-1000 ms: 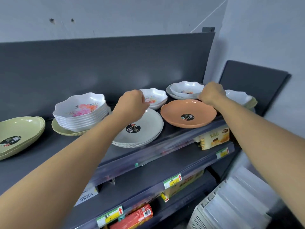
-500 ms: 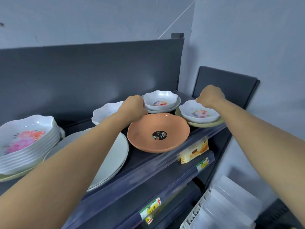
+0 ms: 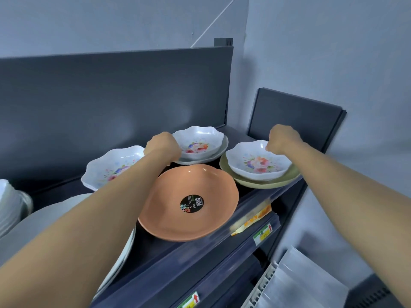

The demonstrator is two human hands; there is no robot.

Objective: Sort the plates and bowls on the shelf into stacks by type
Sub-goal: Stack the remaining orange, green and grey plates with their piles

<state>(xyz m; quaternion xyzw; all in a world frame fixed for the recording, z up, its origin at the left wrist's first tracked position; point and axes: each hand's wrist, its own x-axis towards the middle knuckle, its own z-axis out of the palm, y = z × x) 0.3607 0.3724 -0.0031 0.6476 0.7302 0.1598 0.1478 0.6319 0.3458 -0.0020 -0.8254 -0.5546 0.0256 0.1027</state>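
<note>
Top shelf [image 3: 251, 210], seen from above: the left hand [image 3: 163, 147] is curled against the left rim of the middle bowl [image 3: 200, 143], which sits on a grey plate [image 3: 223, 147], though whether the fingers grip that rim cannot be told. The right hand [image 3: 282, 140] pinches the far rim of the right bowl [image 3: 259, 162], which rests on a green plate [image 3: 262, 182]. The orange plate [image 3: 189, 203] lies at the front between both forearms, and a third bowl [image 3: 111, 167] lies partly under the left forearm.

Floral bowls [image 3: 258, 163] atop plates [image 3: 268, 185] (mixed)
</note>
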